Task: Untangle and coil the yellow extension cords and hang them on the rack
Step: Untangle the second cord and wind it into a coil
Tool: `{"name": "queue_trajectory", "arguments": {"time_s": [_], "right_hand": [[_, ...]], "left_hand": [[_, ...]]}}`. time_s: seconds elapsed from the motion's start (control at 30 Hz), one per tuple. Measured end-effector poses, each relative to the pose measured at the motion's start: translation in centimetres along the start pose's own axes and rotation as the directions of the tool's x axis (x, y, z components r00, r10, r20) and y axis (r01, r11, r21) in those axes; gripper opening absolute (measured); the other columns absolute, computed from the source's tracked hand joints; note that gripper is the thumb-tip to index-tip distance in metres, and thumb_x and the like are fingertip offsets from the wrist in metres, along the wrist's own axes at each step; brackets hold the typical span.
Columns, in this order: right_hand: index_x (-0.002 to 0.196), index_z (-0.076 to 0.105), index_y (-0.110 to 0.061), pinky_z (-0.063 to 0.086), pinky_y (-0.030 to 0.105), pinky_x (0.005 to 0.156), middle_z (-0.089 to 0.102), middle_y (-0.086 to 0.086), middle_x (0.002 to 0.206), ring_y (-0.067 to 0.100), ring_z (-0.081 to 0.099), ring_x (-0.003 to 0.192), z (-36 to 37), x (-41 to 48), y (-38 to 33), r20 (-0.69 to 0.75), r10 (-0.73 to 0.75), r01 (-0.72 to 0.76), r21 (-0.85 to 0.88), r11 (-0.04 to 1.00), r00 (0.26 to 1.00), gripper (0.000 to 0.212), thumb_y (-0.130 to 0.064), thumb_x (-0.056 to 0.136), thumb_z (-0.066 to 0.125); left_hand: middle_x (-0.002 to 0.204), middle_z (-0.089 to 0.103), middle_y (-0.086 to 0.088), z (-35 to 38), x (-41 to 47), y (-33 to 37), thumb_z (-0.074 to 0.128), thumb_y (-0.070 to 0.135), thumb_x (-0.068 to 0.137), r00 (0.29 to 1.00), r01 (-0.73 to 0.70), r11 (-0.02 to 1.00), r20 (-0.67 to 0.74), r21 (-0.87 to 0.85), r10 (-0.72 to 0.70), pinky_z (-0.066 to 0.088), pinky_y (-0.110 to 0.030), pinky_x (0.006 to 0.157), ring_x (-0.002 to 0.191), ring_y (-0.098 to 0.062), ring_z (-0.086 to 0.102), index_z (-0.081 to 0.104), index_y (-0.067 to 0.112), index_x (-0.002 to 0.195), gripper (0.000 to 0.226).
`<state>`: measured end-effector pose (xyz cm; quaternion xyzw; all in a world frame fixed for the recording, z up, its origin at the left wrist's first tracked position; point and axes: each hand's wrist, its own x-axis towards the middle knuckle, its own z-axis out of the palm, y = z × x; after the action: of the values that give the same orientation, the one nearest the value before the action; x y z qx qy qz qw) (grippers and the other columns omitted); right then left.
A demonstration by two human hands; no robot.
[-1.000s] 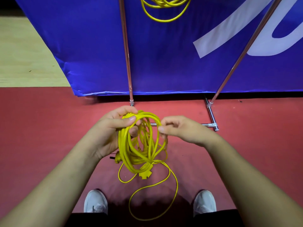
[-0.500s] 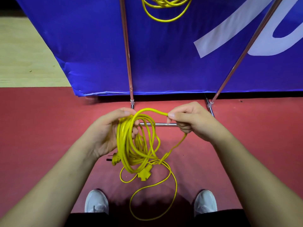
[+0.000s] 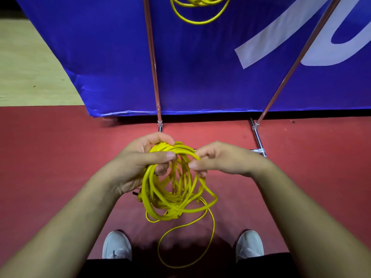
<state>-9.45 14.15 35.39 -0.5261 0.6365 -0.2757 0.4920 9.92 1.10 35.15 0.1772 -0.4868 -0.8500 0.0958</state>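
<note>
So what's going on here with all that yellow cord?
A person is coiling a yellow cord. The left hand grips its loops at the top, and the right hand pinches the cord just beside it. A loose tail hangs down toward the red floor. Another coil already hangs on the rack above.

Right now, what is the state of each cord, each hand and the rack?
Held cord: mostly coiled, loops uneven.
Loose tail: hangs below the coil, not yet wound.
Left hand: grips the coil's top.
Right hand: pinches one strand beside it.
Hung cord: coiled, hangs high; hook out of view.
Rack: upright on the floor.
</note>
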Motion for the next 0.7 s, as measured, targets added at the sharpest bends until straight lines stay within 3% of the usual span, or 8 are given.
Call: {"name": "queue_trajectory", "arguments": {"time_s": [0.1,0.23,0.33,0.5,0.57,0.63,0.7], "right_hand": [[0.08,0.062,0.001,0.044,0.031,0.078,0.064,0.012,0.077,0.016,0.057,0.074,-0.7,-0.2,2.3,-0.041,0.033,-0.033,0.005,0.999,0.999,0.027,-0.021,0.094,0.062],[0.083,0.071,-0.007,0.038,0.028,0.06,0.05,0.005,0.058,0.016,0.044,0.057,-1.2,-0.5,1.9,-0.25,-0.063,0.1,0.139,0.985,0.966,0.016,-0.017,0.093,0.062],[0.084,0.075,-0.009,0.026,0.03,0.053,0.04,0.003,0.057,0.019,0.031,0.055,-0.6,-0.3,0.3,-0.289,-0.106,0.179,0.239,0.954,0.951,0.014,-0.014,0.091,0.064],[0.087,0.071,-0.009,0.029,0.02,0.049,0.048,-0.003,0.058,0.008,0.037,0.053,0.8,0.6,-1.1,-0.282,-0.163,0.181,0.037,0.983,0.945,0.012,-0.021,0.086,0.073],[0.102,0.057,-0.013,0.031,0.021,0.048,0.045,-0.009,0.059,0.006,0.036,0.052,1.3,1.0,-0.8,-0.307,-0.103,0.11,0.006,0.994,0.946,0.039,-0.025,0.075,0.083],[0.124,0.043,-0.029,0.037,0.026,0.051,0.042,-0.013,0.071,0.003,0.039,0.053,2.1,1.4,-0.5,-0.328,-0.086,0.034,-0.162,0.986,0.941,0.078,-0.039,0.062,0.09],[0.141,0.027,-0.046,0.049,0.026,0.067,0.041,-0.01,0.096,0.001,0.052,0.074,3.0,1.8,-0.4,-0.317,-0.137,0.003,-0.389,0.921,0.938,0.105,-0.05,0.056,0.087]], "left_hand": [[0.081,0.047,-0.018,-0.2,0.2,0.1,0.092,0.014,0.053,0.999,-0.027,0.999,-0.038,-0.019,0.027,0.043,-0.023,0.045,0.045,-0.015,0.045,0.062,0.009,0.093,0.05],[0.079,0.05,-0.018,-0.8,0.1,0.7,0.092,0.017,0.049,0.998,0.028,0.999,-0.061,0.042,-0.026,0.044,-0.023,0.043,0.046,-0.02,0.05,0.062,0.01,0.093,0.054],[0.077,0.052,-0.02,-0.6,-0.1,0.4,0.083,0.007,0.051,0.996,0.056,0.994,-0.073,0.096,-0.049,0.045,-0.024,0.043,0.048,-0.022,0.052,0.06,0.007,0.094,0.049],[0.065,0.046,-0.013,0.4,-0.2,-0.1,0.067,-0.004,0.07,0.998,0.036,0.988,-0.061,0.149,-0.028,0.039,-0.02,0.04,0.04,-0.015,0.043,0.056,0.007,0.1,0.034],[0.063,0.041,-0.011,0.5,-0.3,0.2,0.063,-0.004,0.073,0.999,0.006,0.992,-0.044,0.128,-0.001,0.036,-0.019,0.039,0.037,-0.012,0.038,0.054,0.009,0.105,0.036],[0.063,0.041,-0.011,0.8,-0.4,0.5,0.059,-0.004,0.075,1.0,0.001,0.995,0.016,0.099,-0.003,0.033,-0.018,0.038,0.034,-0.01,0.036,0.053,0.009,0.108,0.037],[0.059,0.043,-0.01,1.2,-0.4,0.6,0.061,-0.005,0.075,0.993,0.007,0.992,0.115,0.127,-0.022,0.032,-0.017,0.039,0.033,-0.008,0.035,0.052,0.01,0.108,0.037]]}}
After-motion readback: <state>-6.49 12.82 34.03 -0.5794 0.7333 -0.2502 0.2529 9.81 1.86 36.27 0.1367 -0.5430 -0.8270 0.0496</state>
